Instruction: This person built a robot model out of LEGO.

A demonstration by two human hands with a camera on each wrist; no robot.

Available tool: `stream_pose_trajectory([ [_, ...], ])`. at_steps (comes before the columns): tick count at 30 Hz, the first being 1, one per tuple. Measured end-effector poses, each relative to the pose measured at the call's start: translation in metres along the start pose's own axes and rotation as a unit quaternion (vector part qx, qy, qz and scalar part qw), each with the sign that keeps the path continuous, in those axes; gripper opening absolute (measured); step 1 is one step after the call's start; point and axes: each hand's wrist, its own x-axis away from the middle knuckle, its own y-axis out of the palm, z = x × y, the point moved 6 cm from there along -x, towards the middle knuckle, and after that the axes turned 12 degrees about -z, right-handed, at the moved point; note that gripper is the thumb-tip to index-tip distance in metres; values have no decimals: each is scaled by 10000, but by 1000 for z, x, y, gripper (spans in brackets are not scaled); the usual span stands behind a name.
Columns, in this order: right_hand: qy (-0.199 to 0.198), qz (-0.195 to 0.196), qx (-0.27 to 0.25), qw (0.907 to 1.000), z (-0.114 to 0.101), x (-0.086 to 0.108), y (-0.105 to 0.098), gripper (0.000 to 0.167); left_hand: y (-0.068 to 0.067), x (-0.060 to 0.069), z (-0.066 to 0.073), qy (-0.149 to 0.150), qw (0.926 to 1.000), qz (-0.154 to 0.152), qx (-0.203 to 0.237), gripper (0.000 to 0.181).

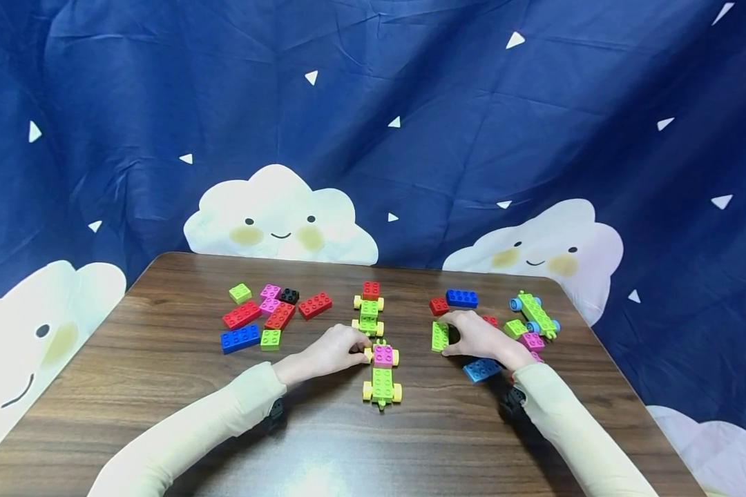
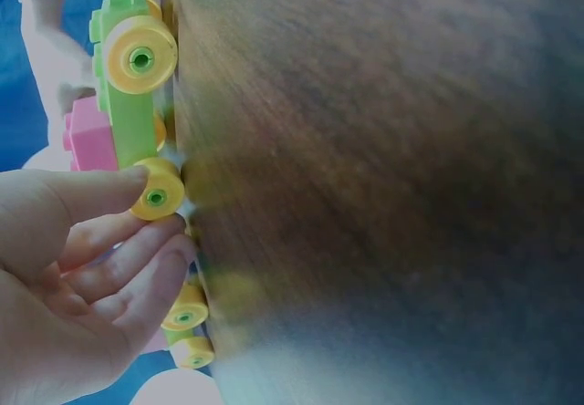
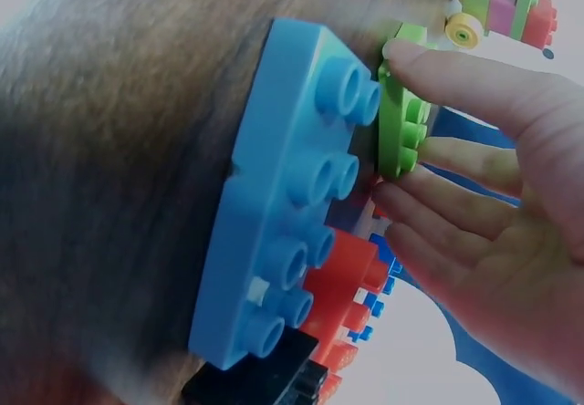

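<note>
My left hand (image 1: pixel 334 351) pinches a yellow wheel (image 2: pixel 157 195) of the nearer green toy car (image 1: pixel 382 386), with the thumb on one side and fingers on the other. A pink brick (image 1: pixel 383 355) sits on that car's far end. Just beyond stands a second green car (image 1: pixel 369 317) with a red brick (image 1: pixel 371 290) at its far end; whether the two cars touch, I cannot tell. To the right, my right hand (image 1: pixel 477 338) grips a flat lime-green brick (image 1: pixel 437 336) by its ends, thumb at the near end. The brick lies on the table, studs up.
A light-blue brick (image 1: pixel 481 370) lies by the right wrist. Farther right stands a green car base with blue wheels (image 1: pixel 537 314), near lime and pink bricks (image 1: pixel 531 342). Red and blue bricks (image 1: pixel 462 298) lie behind the right hand. Several loose bricks (image 1: pixel 280 316) cover the table's left back.
</note>
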Motion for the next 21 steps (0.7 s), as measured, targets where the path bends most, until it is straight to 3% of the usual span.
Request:
stream_pose_trajectory([
  [9,-121,10,-45,9999,-15,5,-3,59,-1,0,1,36,10000,13,-20,13],
  [21,-744,236,6,9969,-57,14,-14,58,0,0,1,-17,10000,-30,8,13],
])
